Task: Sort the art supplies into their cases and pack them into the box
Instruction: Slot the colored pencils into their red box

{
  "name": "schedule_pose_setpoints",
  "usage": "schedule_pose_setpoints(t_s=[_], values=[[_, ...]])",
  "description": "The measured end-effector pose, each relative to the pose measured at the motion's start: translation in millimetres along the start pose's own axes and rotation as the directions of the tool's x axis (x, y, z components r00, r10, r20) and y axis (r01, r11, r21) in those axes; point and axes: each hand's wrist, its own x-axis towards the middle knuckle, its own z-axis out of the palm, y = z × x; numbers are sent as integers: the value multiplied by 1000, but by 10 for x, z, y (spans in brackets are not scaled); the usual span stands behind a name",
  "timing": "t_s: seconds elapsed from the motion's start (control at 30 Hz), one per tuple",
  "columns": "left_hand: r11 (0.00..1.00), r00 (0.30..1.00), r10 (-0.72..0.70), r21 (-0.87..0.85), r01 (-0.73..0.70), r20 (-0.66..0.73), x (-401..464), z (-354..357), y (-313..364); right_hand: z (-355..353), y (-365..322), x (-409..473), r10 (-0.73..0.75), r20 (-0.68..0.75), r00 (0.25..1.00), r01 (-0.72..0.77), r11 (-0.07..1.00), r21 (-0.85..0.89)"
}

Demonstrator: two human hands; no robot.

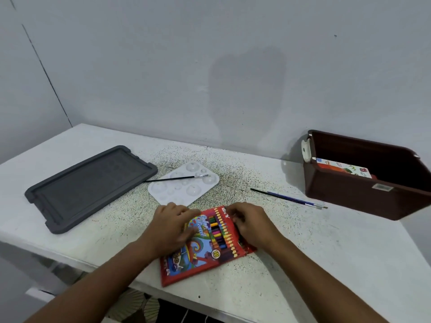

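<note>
The brown box (pixel 363 194) runs off the right edge.

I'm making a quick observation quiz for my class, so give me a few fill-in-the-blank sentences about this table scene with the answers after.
1. Both hands, left and right, rest on the red cardboard colour pencil box, whose label shows the number ____.
2. The black-handled paintbrush lies across the white plastic ____.
3. The blue-handled paintbrush lies on the table in front of the ____ plastic storage box.
4. The flat lid at left is ____.

Answers: 18; palette; brown; grey
</note>
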Motion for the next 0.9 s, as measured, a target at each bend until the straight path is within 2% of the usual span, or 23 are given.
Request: schedule_pose_setpoints(t_s=[0.07,0.17,0.23,0.3,0.37,0.43,0.5,0.6,0.63,0.67,0.77,0.83,0.9], values=[[997,987,-60,52,53,152,233,-56,186,-61,15,-39,5,-4,1000,-5,1000,14],[981,903,-191,62,182,385,505,-120,305,-198,91,-102,72,-41,997,-71,997,27],[973,863,-226,55,226,452,607,-121,334,-296,167,-161,170,-24,985,-169,985,32],[940,822,-251,-74,333,511,669,-138,365,-379,225,-238,278,44,960,-281,957,76],[900,815,-247,-187,393,524,731,-132,380,-442,254,-327,350,125,928,-370,905,210],[842,836,-250,-316,437,489,794,-170,425,-493,272,-387,385,184,904,-426,798,426],[701,848,-298,-502,506,438,869,-202,473,-544,301,-395,377,186,907,-406,673,618],[308,836,-355,-792,528,419,993,-316,652,-669,298,-346,329,113,938,-264,460,848],[219,837,-363,-836,503,408,1027,-331,712,-710,271,-321,309,77,948,-205,406,891],[162,842,-371,-865,474,392,1049,-328,770,-750,229,-297,292,25,956,-147,403,903],[47,869,-380,-932,360,316,1094,-292,939,-886,118,-222,254,-189,948,12,567,824],[28,880,-390,-952,306,271,1089,-249,977,-939,90,-187,211,-259,943,72,629,774],[38,885,-389,-956,292,255,1094,-239,979,-970,103,-172,170,-265,949,89,661,745]])
